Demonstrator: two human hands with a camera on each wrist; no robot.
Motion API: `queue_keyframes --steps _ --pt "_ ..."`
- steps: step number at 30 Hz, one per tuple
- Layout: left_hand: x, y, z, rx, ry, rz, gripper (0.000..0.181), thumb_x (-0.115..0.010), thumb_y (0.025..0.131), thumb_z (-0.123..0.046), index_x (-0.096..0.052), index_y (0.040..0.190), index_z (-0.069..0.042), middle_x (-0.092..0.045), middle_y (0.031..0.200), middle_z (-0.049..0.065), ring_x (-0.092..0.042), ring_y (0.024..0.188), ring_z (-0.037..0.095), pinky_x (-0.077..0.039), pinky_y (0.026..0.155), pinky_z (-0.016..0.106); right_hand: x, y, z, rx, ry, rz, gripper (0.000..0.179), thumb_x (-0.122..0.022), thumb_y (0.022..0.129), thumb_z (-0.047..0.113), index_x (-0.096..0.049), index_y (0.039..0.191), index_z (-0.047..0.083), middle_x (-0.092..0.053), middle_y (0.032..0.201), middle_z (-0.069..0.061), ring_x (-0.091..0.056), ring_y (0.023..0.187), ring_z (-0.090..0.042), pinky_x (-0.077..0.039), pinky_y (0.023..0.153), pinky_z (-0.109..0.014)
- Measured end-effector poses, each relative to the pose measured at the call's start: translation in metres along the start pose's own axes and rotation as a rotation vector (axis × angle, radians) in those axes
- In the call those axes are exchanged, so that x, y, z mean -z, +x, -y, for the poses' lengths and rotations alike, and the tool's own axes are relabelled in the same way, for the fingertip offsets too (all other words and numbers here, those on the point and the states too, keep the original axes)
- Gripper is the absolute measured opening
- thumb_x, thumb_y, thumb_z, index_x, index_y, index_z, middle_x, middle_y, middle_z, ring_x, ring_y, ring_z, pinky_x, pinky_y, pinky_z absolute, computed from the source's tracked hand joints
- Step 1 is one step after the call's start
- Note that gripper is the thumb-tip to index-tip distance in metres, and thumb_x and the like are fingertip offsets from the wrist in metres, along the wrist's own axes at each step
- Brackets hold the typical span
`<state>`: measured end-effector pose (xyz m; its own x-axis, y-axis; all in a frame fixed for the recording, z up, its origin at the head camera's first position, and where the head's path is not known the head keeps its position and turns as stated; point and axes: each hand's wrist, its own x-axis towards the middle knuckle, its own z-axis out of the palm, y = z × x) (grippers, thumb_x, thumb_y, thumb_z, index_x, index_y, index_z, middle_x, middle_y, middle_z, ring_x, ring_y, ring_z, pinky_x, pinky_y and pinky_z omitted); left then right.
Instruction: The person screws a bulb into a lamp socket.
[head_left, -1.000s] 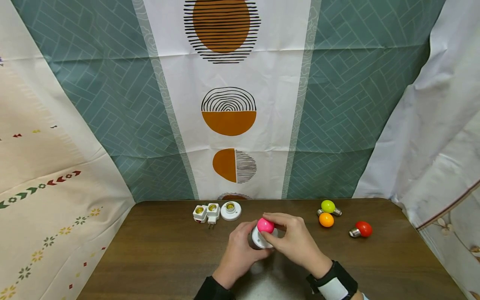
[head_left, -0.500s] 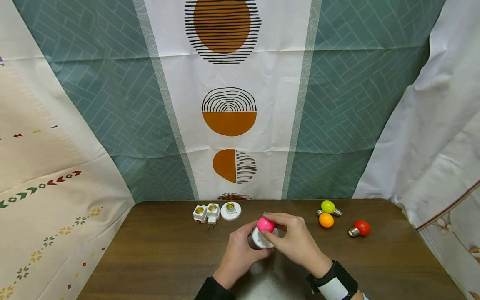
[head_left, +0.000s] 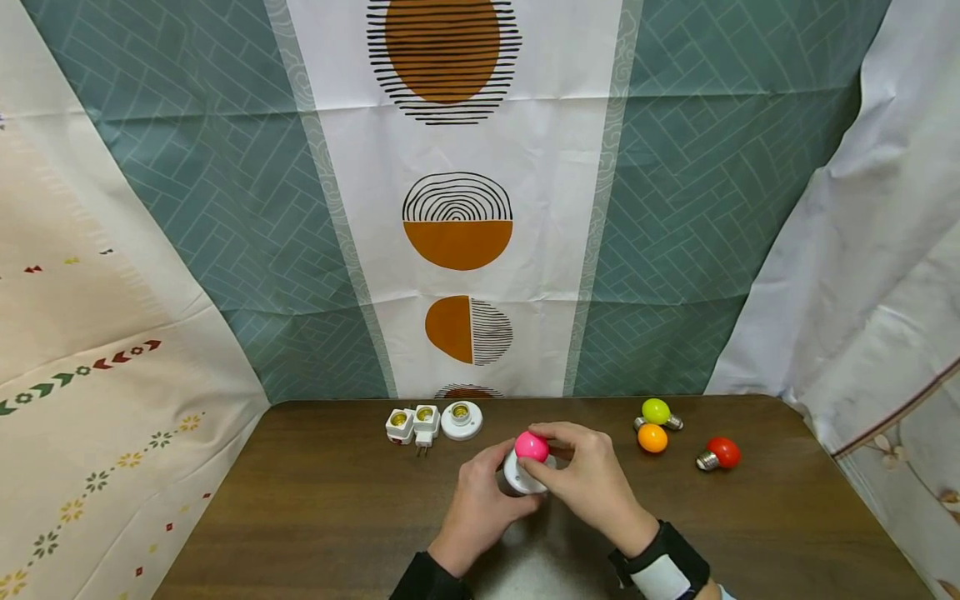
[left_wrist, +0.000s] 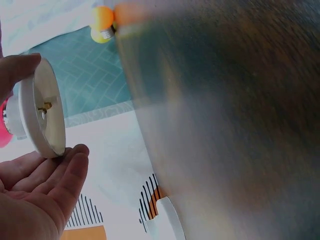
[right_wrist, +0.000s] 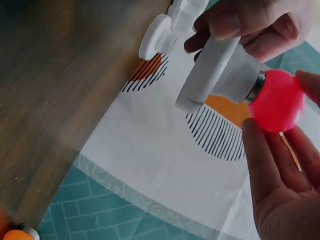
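A round white bulb socket [right_wrist: 207, 75] is held up off the table by my left hand [head_left: 480, 504], which grips its wide base by the rim. In the left wrist view the hollow underside of the socket [left_wrist: 52, 110] faces the camera, with brass contacts inside. My right hand [head_left: 592, 483] pinches a pink light bulb [right_wrist: 277, 100] between thumb and fingertips. The bulb's metal base sits in the socket's mouth, a thin band of it showing in the right wrist view. Most of the thread is hidden inside.
Two white plug-in sockets [head_left: 426, 423] and another round white socket [head_left: 461, 421] stand at the table's back edge. A yellow-green bulb [head_left: 656, 412] and an orange bulb [head_left: 652, 439] lie to the right, a red bulb [head_left: 723, 452] beyond them. Patterned cloth [head_left: 675, 208] hangs behind the wooden table [head_left: 315, 500].
Both hands keep nearly the same place and hold. The right thumb and wrist have shifted slightly on the pink bulb. The red bulb has rolled a little to the left.
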<state>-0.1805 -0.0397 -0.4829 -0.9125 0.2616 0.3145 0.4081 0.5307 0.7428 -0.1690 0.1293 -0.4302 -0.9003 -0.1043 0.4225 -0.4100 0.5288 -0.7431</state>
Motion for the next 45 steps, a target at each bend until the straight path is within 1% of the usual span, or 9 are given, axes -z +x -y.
queue_keyframes --steps 6,9,12,16,22,34,37,41,45 --pt "0.0011 0.0007 -0.0001 0.0 -0.014 0.007 0.065 -0.083 0.063 -0.034 -0.058 0.122 -0.022 -0.063 0.113 -0.012 -0.059 0.101 0.004 -0.049 0.087 0.029 0.0043 0.0026 -0.0009 0.025 0.045 0.113 0.054 -0.081 0.071 0.024 -0.06 0.121 0.03 -0.06 0.125 0.01 -0.059 0.109 -0.004 -0.052 0.085 -0.03" --pt "0.0016 0.0006 -0.0011 0.011 -0.014 0.015 0.065 -0.083 0.063 -0.034 -0.058 0.122 -0.022 -0.063 0.113 -0.012 -0.059 0.102 0.005 -0.049 0.087 0.03 0.006 0.0034 -0.0009 0.039 0.048 0.167 0.053 -0.077 0.076 0.019 -0.058 0.124 0.029 -0.059 0.127 0.007 -0.058 0.112 -0.005 -0.051 0.088 -0.029" --pt "0.0017 0.0002 -0.0024 0.027 -0.024 0.026 0.066 -0.083 0.063 -0.033 -0.058 0.122 -0.021 -0.063 0.113 -0.011 -0.059 0.101 0.005 -0.05 0.087 0.033 0.0068 0.0031 -0.0012 0.054 0.03 0.183 0.048 -0.075 0.078 0.017 -0.06 0.123 0.026 -0.06 0.126 0.007 -0.057 0.113 -0.006 -0.051 0.089 -0.029" --pt "0.0012 -0.0003 -0.0031 0.037 -0.046 0.034 0.066 -0.083 0.063 -0.032 -0.058 0.123 -0.021 -0.063 0.114 -0.011 -0.059 0.1 0.005 -0.05 0.088 0.037 0.0068 0.0021 -0.0022 0.052 0.035 0.175 0.042 -0.075 0.078 0.019 -0.064 0.119 0.024 -0.061 0.124 0.009 -0.058 0.113 -0.006 -0.051 0.087 -0.028" --pt "-0.0001 -0.0008 -0.0017 0.026 -0.05 0.023 0.067 -0.084 0.062 -0.033 -0.057 0.123 -0.025 -0.063 0.114 -0.013 -0.059 0.101 0.004 -0.05 0.087 0.037 0.0046 0.001 -0.0029 0.053 0.073 0.145 0.041 -0.077 0.076 0.021 -0.066 0.115 0.024 -0.063 0.12 0.012 -0.061 0.108 -0.006 -0.053 0.081 -0.024" --pt "-0.0009 -0.0018 -0.0031 0.01 -0.057 -0.001 0.065 -0.084 0.061 -0.033 -0.059 0.121 -0.024 -0.064 0.111 -0.013 -0.06 0.099 0.003 -0.051 0.085 0.032 0.0018 0.0005 -0.0015 0.019 0.021 0.034 0.042 -0.082 0.068 0.028 -0.069 0.108 0.023 -0.069 0.105 0.01 -0.065 0.091 -0.002 -0.055 0.073 -0.024" --pt "-0.0007 -0.0019 -0.0033 0.015 -0.058 0.001 0.065 -0.084 0.061 -0.034 -0.059 0.121 -0.023 -0.064 0.111 -0.013 -0.06 0.099 0.003 -0.051 0.086 0.032 0.0035 0.0015 -0.0019 0.011 0.024 0.068 0.045 -0.082 0.069 0.029 -0.067 0.111 0.026 -0.067 0.108 0.013 -0.063 0.094 -0.001 -0.055 0.076 -0.024" --pt "-0.0005 -0.0018 -0.0024 0.023 -0.055 0.002 0.064 -0.084 0.061 -0.035 -0.06 0.12 -0.024 -0.064 0.11 -0.014 -0.06 0.099 0.003 -0.05 0.086 0.032 0.007 0.0032 -0.0035 -0.002 0.053 0.16 0.051 -0.079 0.073 0.026 -0.061 0.121 0.024 -0.062 0.119 0.012 -0.06 0.105 -0.002 -0.053 0.084 -0.028" --pt "-0.0007 -0.0017 -0.0016 0.027 -0.057 0.005 0.065 -0.084 0.062 -0.035 -0.059 0.121 -0.024 -0.064 0.111 -0.013 -0.06 0.1 0.004 -0.05 0.086 0.032 0.0092 0.0039 -0.0048 0.021 0.059 0.225 0.05 -0.075 0.078 0.02 -0.059 0.125 0.022 -0.059 0.125 0.009 -0.058 0.111 -0.005 -0.052 0.087 -0.027"
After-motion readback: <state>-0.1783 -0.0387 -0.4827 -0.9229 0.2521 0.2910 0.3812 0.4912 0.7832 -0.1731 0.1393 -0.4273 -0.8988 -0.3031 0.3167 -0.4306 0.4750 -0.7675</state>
